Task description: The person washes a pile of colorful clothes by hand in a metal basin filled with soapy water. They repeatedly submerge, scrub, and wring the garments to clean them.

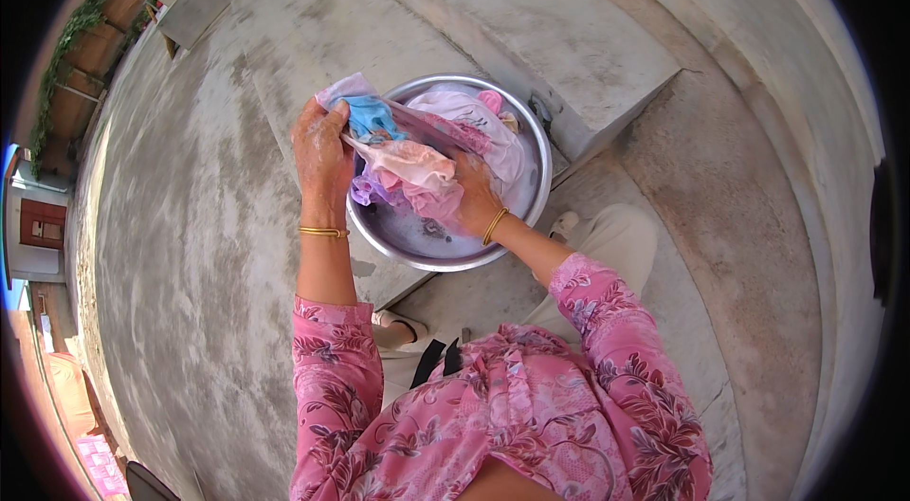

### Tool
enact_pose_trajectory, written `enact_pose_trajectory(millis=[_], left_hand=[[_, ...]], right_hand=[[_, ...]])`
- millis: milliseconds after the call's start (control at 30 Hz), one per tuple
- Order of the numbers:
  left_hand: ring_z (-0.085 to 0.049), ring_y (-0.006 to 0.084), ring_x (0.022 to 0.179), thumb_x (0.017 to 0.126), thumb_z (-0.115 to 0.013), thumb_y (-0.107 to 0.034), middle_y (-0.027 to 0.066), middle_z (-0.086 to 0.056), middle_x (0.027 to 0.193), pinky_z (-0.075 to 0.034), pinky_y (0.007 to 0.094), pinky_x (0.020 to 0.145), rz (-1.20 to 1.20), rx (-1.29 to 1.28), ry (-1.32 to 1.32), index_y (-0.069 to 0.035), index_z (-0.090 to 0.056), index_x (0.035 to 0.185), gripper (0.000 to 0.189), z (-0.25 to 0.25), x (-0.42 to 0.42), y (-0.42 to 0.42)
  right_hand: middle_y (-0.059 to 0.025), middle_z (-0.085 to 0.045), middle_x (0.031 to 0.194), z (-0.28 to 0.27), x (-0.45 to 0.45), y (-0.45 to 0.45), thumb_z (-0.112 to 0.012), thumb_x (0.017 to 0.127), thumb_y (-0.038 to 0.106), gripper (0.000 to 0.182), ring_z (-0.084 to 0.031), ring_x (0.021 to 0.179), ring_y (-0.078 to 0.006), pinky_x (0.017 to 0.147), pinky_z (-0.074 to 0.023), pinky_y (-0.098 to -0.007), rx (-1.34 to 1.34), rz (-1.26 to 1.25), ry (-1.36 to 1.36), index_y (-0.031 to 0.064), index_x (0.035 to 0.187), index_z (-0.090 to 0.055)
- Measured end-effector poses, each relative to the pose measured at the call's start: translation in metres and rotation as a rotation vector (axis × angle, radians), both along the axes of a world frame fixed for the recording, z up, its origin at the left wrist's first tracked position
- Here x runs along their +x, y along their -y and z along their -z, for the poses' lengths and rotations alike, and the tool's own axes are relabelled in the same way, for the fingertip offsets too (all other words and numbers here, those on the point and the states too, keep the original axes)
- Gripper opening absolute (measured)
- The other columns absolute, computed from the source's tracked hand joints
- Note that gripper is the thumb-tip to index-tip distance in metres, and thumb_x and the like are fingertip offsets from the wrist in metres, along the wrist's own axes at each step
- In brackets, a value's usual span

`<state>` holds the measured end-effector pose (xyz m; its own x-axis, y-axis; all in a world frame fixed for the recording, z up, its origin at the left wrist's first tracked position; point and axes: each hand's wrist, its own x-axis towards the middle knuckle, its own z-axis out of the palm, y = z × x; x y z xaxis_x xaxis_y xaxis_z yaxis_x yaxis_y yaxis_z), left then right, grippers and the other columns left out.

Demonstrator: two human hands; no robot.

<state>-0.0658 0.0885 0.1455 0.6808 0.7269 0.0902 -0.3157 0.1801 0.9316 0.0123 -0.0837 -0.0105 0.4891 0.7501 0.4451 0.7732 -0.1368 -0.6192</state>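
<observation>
A wet, bunched garment (423,163) in pale pink with a blue patch is stretched between my hands above a round metal basin (546,167). My left hand (321,142) grips its upper left end by the blue part, just outside the basin's rim. On the other side, my right hand (475,192) is closed around the pink end, its fingers partly hidden by the cloth. Suds cling to both hands. Inside the basin lie a white garment (508,149) with a dark print and a purple cloth (366,187), with cloudy soapy water (426,238) below them.
The basin rests beside a raised concrete step (569,60), partly over a lower ledge edge. My knee (625,238) and a sandalled foot (399,327) are close to it. Stained concrete floor (178,252) spreads left; a curved wall (817,110) runs along the right.
</observation>
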Motion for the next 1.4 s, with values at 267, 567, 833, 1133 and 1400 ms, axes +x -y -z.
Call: enact_pose_trajectory(millis=[267, 567, 833, 1133, 1400], left_hand=[[-0.057, 0.0131, 0.071, 0.087, -0.044, 0.003, 0.0055, -0.058, 0.084, -0.049, 0.0271, 0.066, -0.115, -0.023, -0.063, 0.003, -0.056, 0.095, 0.014, 0.030, -0.005, -0.024], [-0.058, 0.0138, 0.080, 0.085, -0.054, -0.007, 0.0086, -0.061, 0.096, -0.049, 0.0281, 0.069, 0.084, 0.262, -0.297, 0.002, -0.053, 0.105, 0.022, 0.067, -0.016, -0.028], [-0.050, 0.0288, 0.110, 0.077, -0.067, -0.029, 0.0192, -0.047, 0.125, -0.043, 0.0388, 0.089, -0.119, 0.909, -0.418, -0.002, -0.035, 0.132, 0.069, 0.034, -0.027, 0.002], [-0.055, 0.0148, 0.089, 0.078, -0.060, -0.004, 0.0088, -0.059, 0.096, -0.046, 0.0271, 0.071, 0.284, 0.515, -0.374, 0.001, -0.053, 0.110, 0.033, -0.004, -0.011, 0.000], [-0.058, 0.0128, 0.082, 0.086, -0.053, -0.006, 0.0081, -0.061, 0.092, -0.047, 0.0257, 0.069, -0.097, 0.204, 0.098, 0.003, -0.059, 0.099, 0.017, -0.015, 0.001, 0.008]], right_hand=[[-0.0160, -0.057, 0.062, -0.065, 0.037, 0.015, -0.059, 0.066, 0.004, 0.011, -0.053, 0.053, -0.0191, 0.052, -0.0416, -0.0323, 0.226, 0.035, -0.547, -0.0051, 0.073, -0.059], [-0.0066, -0.058, 0.073, -0.140, 0.059, -0.020, -0.057, 0.070, -0.013, 0.006, -0.054, 0.066, -0.0106, 0.060, -0.0458, -0.0236, 0.648, -0.148, -0.956, -0.0069, 0.073, -0.057], [-0.0030, -0.052, 0.062, -0.209, 0.052, -0.039, -0.062, 0.062, -0.009, 0.009, -0.049, 0.058, -0.0089, 0.050, -0.0399, -0.0252, 0.838, -0.170, -0.895, -0.0051, 0.062, -0.054], [-0.0012, -0.055, 0.061, -0.286, 0.029, -0.042, -0.063, 0.068, -0.001, 0.004, -0.048, 0.056, -0.0061, 0.048, -0.0393, -0.0213, 0.805, -0.223, -0.640, -0.0023, 0.067, -0.059], [-0.0100, -0.060, 0.076, -0.258, 0.038, -0.031, -0.059, 0.070, -0.009, 0.010, -0.058, 0.067, -0.0149, 0.062, -0.0476, -0.0257, 0.824, -0.425, -0.975, -0.0059, 0.079, -0.057]])
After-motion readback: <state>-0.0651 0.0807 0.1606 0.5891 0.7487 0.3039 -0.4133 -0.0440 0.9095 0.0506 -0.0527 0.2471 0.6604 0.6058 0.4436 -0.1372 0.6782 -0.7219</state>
